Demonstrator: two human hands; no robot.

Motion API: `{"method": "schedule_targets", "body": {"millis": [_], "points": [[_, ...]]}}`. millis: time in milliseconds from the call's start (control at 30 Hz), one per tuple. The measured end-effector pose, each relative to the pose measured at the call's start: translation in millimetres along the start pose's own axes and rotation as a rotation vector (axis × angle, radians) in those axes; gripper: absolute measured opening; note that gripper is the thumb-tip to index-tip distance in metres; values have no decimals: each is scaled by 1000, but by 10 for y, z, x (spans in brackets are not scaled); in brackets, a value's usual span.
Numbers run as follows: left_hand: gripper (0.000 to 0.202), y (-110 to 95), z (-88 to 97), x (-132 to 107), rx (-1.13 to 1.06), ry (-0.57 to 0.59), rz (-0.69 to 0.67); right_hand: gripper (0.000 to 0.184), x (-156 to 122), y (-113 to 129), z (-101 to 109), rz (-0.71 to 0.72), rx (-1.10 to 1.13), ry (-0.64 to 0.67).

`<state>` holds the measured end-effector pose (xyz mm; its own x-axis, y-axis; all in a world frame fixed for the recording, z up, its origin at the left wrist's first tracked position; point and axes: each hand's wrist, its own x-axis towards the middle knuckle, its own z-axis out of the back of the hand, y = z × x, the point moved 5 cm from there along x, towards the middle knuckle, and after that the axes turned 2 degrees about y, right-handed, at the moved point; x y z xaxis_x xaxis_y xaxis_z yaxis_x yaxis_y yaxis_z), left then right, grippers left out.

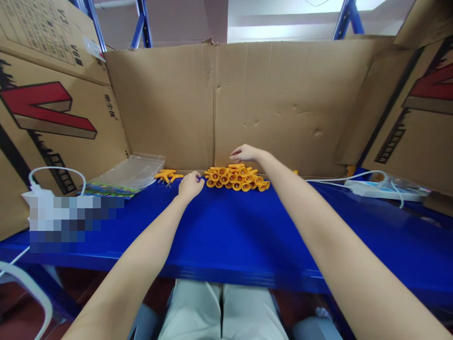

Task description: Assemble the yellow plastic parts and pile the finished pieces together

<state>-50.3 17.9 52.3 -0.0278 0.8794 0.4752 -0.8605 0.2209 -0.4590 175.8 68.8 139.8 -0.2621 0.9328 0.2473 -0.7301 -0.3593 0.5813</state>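
Observation:
Small orange horn-shaped plastic pieces (236,178) are piled in a stack near the back cardboard, many with their flared open ends facing me. My right hand (245,153) hovers just above the top of this stack, fingers bent and slightly apart, nothing visible in them. Left of the stack, my left hand (191,185) is low over the blue tabletop, loosely curled with thumb and forefinger apart. No object shows in it. Further left lies a loose group of orange branched pieces (168,175) with small metal clasps at their ends.
Cardboard walls (283,94) enclose the blue table (226,236) at the back and sides. Clear plastic bags (130,171) lie at the left, near a white device with a cable (38,198). A white power strip (385,190) with cords lies at the right.

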Motion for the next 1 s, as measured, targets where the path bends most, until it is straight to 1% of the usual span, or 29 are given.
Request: {"method": "schedule_targets", "body": {"millis": [67,100,133,200,267,333,400,433,500,567,633,667,733,800,900,1000], "points": [[16,-18,-1,-3,7,8,-5,18,-65,-207,306,-88,37,-70],[15,-26,-2,-5,11,13,-8,16,-111,-346,438,-133,18,-122],[15,-34,-3,-6,16,17,-11,16,-163,-501,542,-168,-23,-165],[16,-46,-8,-9,28,22,-21,20,-291,-859,676,-266,-183,-257],[15,-53,-18,-11,50,24,-33,35,-439,-1207,706,-333,-339,-335],[15,-54,-32,-12,81,25,-40,47,-584,-1521,623,-407,-429,-322],[15,-50,-51,-12,109,33,-44,51,-733,-1757,520,-513,-478,-322],[16,-48,-59,-12,120,39,-45,48,-801,-1835,471,-565,-497,-325],[17,-42,-72,-9,130,54,-48,39,-898,-1892,396,-588,-526,-355],[17,-38,-80,-7,128,69,-49,34,-968,-1885,367,-584,-520,-438],[17,-37,-81,-7,120,77,-52,33,-1018,-1881,352,-583,-453,-525],[17,-38,-79,-8,115,77,-53,34,-1034,-1895,337,-590,-398,-548],[16,-44,-73,-12,106,72,-56,33,-1053,-1953,285,-617,-292,-545],[16,-52,-70,-17,98,68,-60,27,-1059,-2021,224,-639,-226,-508],[16,-61,-82,-22,93,78,-70,18,-1057,-2089,173,-628,-202,-469],[15,-70,-108,-24,87,102,-94,18,-1047,-2095,174,-599,-230,-461]]}}
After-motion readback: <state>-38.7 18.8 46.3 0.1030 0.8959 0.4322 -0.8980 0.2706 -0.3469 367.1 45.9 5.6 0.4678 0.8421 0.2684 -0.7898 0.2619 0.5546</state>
